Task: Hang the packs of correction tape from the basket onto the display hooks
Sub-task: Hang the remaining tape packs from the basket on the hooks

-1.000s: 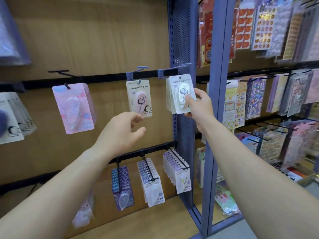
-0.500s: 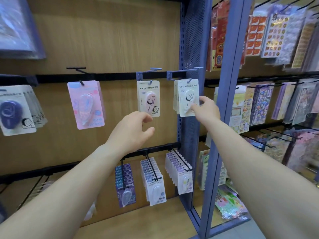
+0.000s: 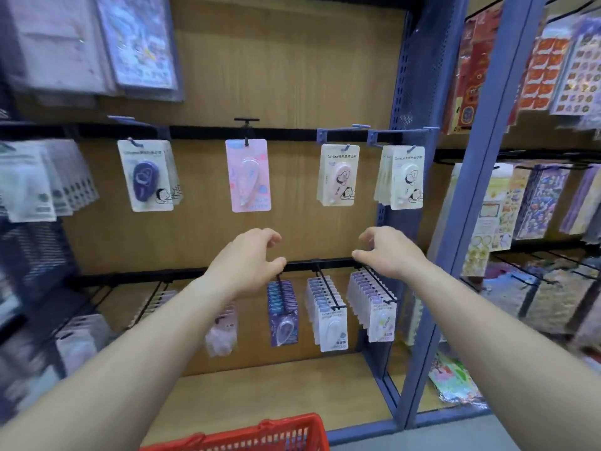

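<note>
Correction tape packs: none is in either hand; the ones in view hang on hooks along two rails of the display bay.
Left hand: empty, fingers loosely curled, thumb out, raised in front of the middle of the lower rail.
Right hand: empty too, fingers loosely bent, just before the right end of that rail and apart from the left hand.
Why so held: with nothing pinched and both hands level, this looks like a pause between packs; the next reach is probably down to the basket.
Lower hooks: three full rows of packs, a purple row, a white row and a pale row, leave little room here.
Upper rail: from its right end, a cream stack, a pack with a pink tape, a pink card and a purple-tape stack; the thin hooks in the middle seem likeliest to take more.
Basket: red plastic, only its far rim shows at the bottom edge, below the wooden shelf; what it holds cannot be seen.
Blue post: closes the bay's right side; sticker sheets hang beyond it.
</note>
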A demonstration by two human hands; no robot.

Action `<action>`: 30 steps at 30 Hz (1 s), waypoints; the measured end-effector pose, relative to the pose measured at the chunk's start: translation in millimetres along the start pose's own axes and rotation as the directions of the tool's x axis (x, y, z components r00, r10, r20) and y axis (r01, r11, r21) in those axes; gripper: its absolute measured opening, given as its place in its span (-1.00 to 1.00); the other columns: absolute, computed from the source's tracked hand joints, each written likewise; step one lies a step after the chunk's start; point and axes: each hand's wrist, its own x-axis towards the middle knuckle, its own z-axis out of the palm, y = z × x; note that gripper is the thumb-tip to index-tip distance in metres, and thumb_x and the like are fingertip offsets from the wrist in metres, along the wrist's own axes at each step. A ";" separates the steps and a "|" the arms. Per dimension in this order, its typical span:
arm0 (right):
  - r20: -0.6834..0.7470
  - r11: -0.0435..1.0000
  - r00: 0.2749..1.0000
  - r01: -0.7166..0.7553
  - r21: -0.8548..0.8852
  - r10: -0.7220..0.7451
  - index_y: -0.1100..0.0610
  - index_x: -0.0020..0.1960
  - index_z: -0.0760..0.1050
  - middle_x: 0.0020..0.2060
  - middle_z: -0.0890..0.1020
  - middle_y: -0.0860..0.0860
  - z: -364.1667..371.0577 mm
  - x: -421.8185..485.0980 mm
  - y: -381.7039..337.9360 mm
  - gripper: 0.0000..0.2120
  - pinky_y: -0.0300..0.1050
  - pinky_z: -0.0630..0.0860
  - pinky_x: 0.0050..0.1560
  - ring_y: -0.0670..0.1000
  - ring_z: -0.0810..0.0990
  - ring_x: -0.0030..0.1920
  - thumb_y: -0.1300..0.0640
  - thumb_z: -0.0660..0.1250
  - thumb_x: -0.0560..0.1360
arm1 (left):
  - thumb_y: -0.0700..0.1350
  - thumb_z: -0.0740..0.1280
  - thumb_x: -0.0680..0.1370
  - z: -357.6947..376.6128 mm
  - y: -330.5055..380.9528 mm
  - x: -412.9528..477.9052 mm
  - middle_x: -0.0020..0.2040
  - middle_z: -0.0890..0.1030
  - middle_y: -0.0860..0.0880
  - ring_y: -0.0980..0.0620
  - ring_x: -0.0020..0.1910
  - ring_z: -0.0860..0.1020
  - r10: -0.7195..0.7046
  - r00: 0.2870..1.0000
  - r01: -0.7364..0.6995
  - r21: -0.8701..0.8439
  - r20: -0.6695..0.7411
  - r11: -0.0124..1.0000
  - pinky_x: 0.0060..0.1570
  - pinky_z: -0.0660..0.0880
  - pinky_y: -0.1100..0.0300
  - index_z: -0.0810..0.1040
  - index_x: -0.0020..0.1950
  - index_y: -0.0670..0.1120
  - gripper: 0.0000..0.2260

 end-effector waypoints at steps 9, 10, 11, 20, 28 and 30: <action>0.320 0.987 0.937 0.159 -0.036 -0.139 0.03 0.36 0.51 0.29 0.58 -0.02 113.3 -50.3 -75.8 -0.54 -0.01 0.55 0.18 0.04 0.58 0.23 -0.15 0.38 0.54 | 0.09 0.37 0.58 1.5 -95.8 -113.0 0.35 0.54 0.00 -0.01 0.28 0.53 -0.257 0.958 0.247 0.085 0.130 0.965 0.27 0.49 0.05 0.46 0.44 0.01 -0.55; 0.347 0.984 0.926 0.174 -0.040 -0.150 0.03 0.34 0.53 0.26 0.59 -0.01 128.1 -56.4 -83.4 -0.55 -0.03 0.55 0.15 0.05 0.59 0.21 -0.15 0.39 0.53 | 0.10 0.37 0.58 5.7 -108.0 -127.1 0.37 0.53 0.00 -0.01 0.30 0.53 -0.287 0.947 0.276 0.088 0.144 0.957 0.28 0.49 0.05 0.44 0.46 0.00 -0.53; 0.369 0.980 0.915 0.192 -0.046 -0.162 0.03 0.31 0.54 0.24 0.60 0.00 143.3 -62.6 -90.1 -0.56 -0.04 0.54 0.15 0.06 0.60 0.19 -0.16 0.40 0.52 | 0.10 0.36 0.59 10.4 -119.5 -140.8 0.38 0.53 -0.01 -0.02 0.31 0.53 -0.318 0.935 0.308 0.085 0.160 0.948 0.29 0.49 0.05 0.43 0.48 0.00 -0.51; 0.606 0.965 0.771 0.262 -0.022 -0.196 0.04 0.38 0.53 0.30 0.59 0.07 281.5 -113.4 -113.6 -0.48 -0.04 0.51 0.27 0.10 0.56 0.31 -0.15 0.42 0.48 | 0.08 0.38 0.58 89.7 -201.6 -239.4 0.39 0.52 -0.08 -0.07 0.36 0.51 -0.506 0.801 0.499 0.111 0.320 0.860 0.33 0.45 0.07 0.42 0.49 -0.07 -0.49; 0.746 0.981 0.650 0.195 0.018 -0.143 0.07 -0.12 0.56 -0.13 0.65 0.03 393.4 -146.5 -70.9 -0.80 -0.03 0.50 -0.04 0.15 0.61 -0.01 -0.07 0.42 0.47 | 0.02 0.38 0.57 194.4 -240.2 -294.9 0.27 0.57 -0.14 -0.15 0.27 0.53 -0.545 0.680 0.570 0.115 0.491 0.814 0.18 0.44 0.08 0.50 0.35 -0.12 -0.60; 0.759 0.987 0.640 0.159 0.020 -0.119 0.06 0.08 0.61 0.08 0.67 0.06 419.8 -154.5 -51.9 -0.73 -0.06 0.50 0.04 0.13 0.62 0.11 -0.07 0.44 0.48 | 0.04 0.38 0.58 222.3 -248.3 -306.7 0.36 0.53 -0.14 -0.14 0.34 0.50 -0.543 0.638 0.575 0.132 0.546 0.808 0.28 0.42 0.09 0.44 0.45 -0.12 -0.51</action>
